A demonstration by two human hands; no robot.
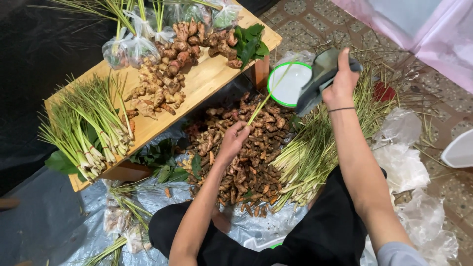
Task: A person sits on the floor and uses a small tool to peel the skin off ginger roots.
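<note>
My left hand (233,139) is closed around the base of a lemongrass stalk (268,94) that slants up to the right. It hovers over a heap of brown turmeric roots (246,167) on a grey plastic sheet. My right hand (340,81) is raised and grips a dark grey cloth (318,74) at the top end of the stalk. A loose pile of lemongrass (308,157) lies just right of the roots, under my right forearm.
A low wooden table (207,81) holds lemongrass bundles (88,128), ginger (155,91), bagged stalks (133,42) and green leaves (250,42). A white bowl with a green rim (288,83) sits beside it. Clear plastic bags (409,162) lie at right. More leaves (165,160) lie below the table.
</note>
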